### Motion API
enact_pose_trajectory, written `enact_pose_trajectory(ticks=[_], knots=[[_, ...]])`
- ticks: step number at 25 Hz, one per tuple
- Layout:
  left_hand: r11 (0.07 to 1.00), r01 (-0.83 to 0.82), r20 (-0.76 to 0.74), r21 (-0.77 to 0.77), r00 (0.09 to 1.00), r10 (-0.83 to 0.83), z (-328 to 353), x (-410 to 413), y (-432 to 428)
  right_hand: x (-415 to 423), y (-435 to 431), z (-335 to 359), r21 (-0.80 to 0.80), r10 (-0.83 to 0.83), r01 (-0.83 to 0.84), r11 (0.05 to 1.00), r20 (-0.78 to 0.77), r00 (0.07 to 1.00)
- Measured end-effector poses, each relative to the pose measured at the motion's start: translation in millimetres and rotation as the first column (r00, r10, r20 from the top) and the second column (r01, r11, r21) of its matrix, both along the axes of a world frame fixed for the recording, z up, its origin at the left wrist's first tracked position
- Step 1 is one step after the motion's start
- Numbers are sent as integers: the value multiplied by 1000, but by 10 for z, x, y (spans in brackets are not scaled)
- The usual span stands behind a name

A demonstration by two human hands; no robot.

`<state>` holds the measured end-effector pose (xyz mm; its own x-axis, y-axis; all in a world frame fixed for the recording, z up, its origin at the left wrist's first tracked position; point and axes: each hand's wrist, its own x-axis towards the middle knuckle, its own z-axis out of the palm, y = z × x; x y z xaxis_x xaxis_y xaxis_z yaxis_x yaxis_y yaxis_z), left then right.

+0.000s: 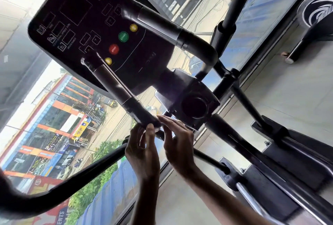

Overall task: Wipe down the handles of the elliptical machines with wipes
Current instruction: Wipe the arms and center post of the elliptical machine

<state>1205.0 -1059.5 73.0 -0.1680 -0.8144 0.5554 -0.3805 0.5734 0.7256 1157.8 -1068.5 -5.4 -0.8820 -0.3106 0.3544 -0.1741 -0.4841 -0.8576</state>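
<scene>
Swing bar [59, 187] foremost; left hand [142, 152] loosely curled, hold unclear; right hand [178, 145] straight-fingered, touching lower end of handle [138, 113], axis up-left.

We see a big glass window [198, 8] across the left and top with daylight coming through, and pale ceiling panels [18, 17] far left. Outside we log a street [115, 116], buildings [59, 116] with orange and blue fronts, green trees [93, 185] and blue sheeting [117, 188]. Pale tiled floor [297, 89] on the right, with another dark machine [317, 13] standing on it top right.
</scene>
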Motion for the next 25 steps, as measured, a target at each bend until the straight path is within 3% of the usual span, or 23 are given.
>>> enact_pose_trajectory(ticks=[2, 5, 7, 10, 14, 17, 21, 25], knots=[[1000, -10, 21, -9, 1000, 10, -6, 7, -22, 52, 71, 19, -51, -53, 51, 997, -31, 998], [999, -33, 44, 11, 998, 33, -18, 42, -53, -18, -162, -160, 88, -43, 51, 995, -91, 995], [999, -41, 68, -5, 997, 41, -10, 55, -51, -66, -235, -173, 153, 18, -10, 988, -52, 998], [1000, -29, 98, -6, 995, 29, 37, 28, -10, -100, -44, 89, 60, 65, -65, 996, -3, 998], [1000, 17, 33, 19, 999, -18, 38, 34, 22, -141, 228, 303, -140, -3, -12, 990, -107, 994], [996, 67, -7, 66, 998, -67, 15, 83, -33, -143, 196, 298, -59, -13, 5, 998, -144, 989], [994, 77, -3, 81, 997, -77, 16, 78, -40, -288, 123, 598, -62, 66, -67, 996, -20, 998], [989, 126, -20, 81, 992, -125, 63, 72, -7, -255, 275, 380, -63, 4, -15, 998, -176, 984]])
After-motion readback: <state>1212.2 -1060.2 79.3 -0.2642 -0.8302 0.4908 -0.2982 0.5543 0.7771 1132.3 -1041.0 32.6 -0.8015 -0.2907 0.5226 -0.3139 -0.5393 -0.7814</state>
